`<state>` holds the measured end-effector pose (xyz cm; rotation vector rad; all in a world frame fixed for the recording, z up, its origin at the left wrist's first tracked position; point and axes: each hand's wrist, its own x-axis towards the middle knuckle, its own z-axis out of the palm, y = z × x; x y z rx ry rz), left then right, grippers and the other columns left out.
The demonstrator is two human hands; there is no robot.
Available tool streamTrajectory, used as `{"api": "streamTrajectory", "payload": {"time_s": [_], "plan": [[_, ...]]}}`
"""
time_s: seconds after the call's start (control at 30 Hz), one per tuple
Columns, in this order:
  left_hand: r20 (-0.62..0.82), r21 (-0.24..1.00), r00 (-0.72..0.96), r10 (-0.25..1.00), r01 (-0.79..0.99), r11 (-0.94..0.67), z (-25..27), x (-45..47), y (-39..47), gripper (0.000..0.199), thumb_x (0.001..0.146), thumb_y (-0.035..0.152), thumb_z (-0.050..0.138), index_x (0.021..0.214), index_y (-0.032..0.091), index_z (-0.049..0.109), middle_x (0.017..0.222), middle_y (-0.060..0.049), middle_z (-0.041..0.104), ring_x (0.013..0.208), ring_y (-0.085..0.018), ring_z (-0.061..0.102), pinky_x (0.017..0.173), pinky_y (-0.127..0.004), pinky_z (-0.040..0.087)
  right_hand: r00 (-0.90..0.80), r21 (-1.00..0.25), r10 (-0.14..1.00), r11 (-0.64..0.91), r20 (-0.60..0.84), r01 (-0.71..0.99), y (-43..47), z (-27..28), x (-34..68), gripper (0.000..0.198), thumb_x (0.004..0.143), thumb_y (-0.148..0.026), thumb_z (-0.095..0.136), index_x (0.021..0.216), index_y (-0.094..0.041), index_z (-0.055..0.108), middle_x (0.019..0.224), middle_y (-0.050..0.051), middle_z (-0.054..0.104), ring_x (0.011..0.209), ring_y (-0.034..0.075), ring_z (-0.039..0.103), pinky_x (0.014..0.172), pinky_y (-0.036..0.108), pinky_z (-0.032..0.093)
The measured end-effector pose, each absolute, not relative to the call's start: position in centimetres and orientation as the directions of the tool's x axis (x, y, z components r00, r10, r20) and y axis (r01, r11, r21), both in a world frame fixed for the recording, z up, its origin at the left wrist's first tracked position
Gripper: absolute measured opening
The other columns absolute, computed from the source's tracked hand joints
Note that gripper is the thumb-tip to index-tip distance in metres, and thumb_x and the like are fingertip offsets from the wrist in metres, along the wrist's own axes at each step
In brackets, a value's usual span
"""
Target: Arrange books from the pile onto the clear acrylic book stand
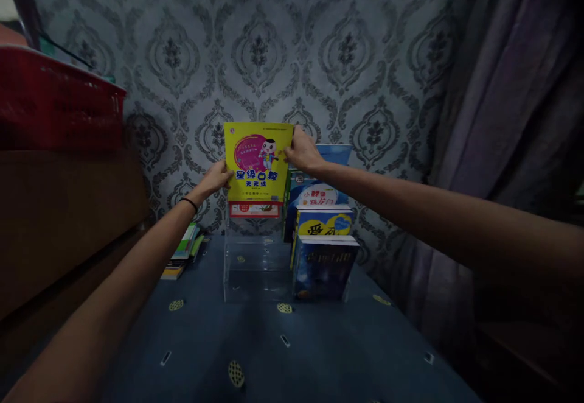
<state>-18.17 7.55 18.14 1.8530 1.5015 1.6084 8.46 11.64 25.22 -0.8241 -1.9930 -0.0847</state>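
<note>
Left grip point(217, 178), right grip point(305, 151) clamped on yellow book point(253, 162); blue surface point(201, 342) below, scrolled wallpaper point(292, 50) behind, purplish curtain point(460, 147).

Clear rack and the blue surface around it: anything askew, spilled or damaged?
Only the small pile of books left of the clear rack looks askew: its edges don't line up. The held yellow book looks undamaged, and I see no spill, though the picture is dim.

Yellow book point(254, 161) held between left fingers point(224, 175) and right fingers point(295, 153), clear tiered stand point(255, 263) below, books point(325, 272) on its right side
</note>
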Motion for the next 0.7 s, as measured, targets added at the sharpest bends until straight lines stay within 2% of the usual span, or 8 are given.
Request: {"api": "streamTrajectory", "payload": {"time_s": [0.13, 0.23, 0.43, 0.6, 0.7], "plan": [[0.568, 0.742, -0.176, 0.804, 0.532, -0.408, 17.8, -18.2, 7.9, 0.016, 0.075, 0.013, 0.063, 0.091, 0.014, 0.058, 0.074, 0.001, 0.066, 0.055, -0.011, 0.062, 0.048, -0.019, 0.054, -0.299, -0.188, 0.448, 0.765, 0.843, 0.616, 11.6, 25.7, 7.9, 0.056, 0.079, -0.007, 0.048, 0.134, -0.015, 0.044, 0.12, 0.016, 0.066, 0.111, 0.031, 0.063, 0.097, 0.046, 0.05], [0.564, 0.748, -0.195, 0.802, 0.531, -0.397, 17.7, -18.2, 8.3, 0.013, 0.075, 0.014, 0.063, 0.087, 0.014, 0.058, 0.074, 0.0, 0.066, 0.057, -0.012, 0.063, 0.05, -0.021, 0.055, -0.296, -0.167, 0.429, 0.763, 0.853, 0.625, 12.0, 26.3, 7.5, 0.052, 0.079, -0.006, 0.048, 0.131, -0.012, 0.048, 0.132, 0.02, 0.059, 0.12, 0.033, 0.057, 0.103, 0.045, 0.045], [0.547, 0.77, -0.211, 0.81, 0.507, -0.388, 17.7, -18.2, 8.8, 0.013, 0.073, 0.017, 0.067, 0.084, 0.014, 0.06, 0.072, -0.001, 0.067, 0.057, -0.014, 0.064, 0.055, -0.026, 0.058, -0.33, -0.111, 0.419, 0.744, 0.846, 0.659, 13.9, 27.9, 7.0, 0.042, 0.082, -0.01, 0.046, 0.122, -0.014, 0.059, 0.128, 0.018, 0.063, 0.121, 0.036, 0.056, 0.103, 0.048, 0.043], [0.536, 0.781, -0.196, 0.821, 0.485, -0.393, 17.6, -18.2, 8.6, 0.012, 0.074, 0.015, 0.065, 0.085, 0.014, 0.06, 0.072, 0.0, 0.065, 0.06, -0.013, 0.063, 0.055, -0.025, 0.058, -0.403, -0.063, 0.388, 0.78, 0.829, 0.623, 15.5, 28.7, 6.9, 0.036, 0.09, -0.019, 0.048, 0.122, -0.016, 0.064, 0.122, 0.017, 0.068, 0.118, 0.039, 0.059, 0.101, 0.055, 0.046], [0.523, 0.783, -0.187, 0.832, 0.492, -0.381, 17.5, -18.1, 8.6, 0.01, 0.074, 0.013, 0.065, 0.08, 0.015, 0.058, 0.067, 0.001, 0.061, 0.057, -0.012, 0.06, 0.055, -0.025, 0.059, -0.418, -0.055, 0.409, 0.765, 0.811, 0.641, 16.0, 28.7, 7.0, 0.034, 0.091, -0.021, 0.054, 0.122, -0.017, 0.066, 0.123, 0.017, 0.067, 0.121, 0.039, 0.058, 0.102, 0.054, 0.046]]}}
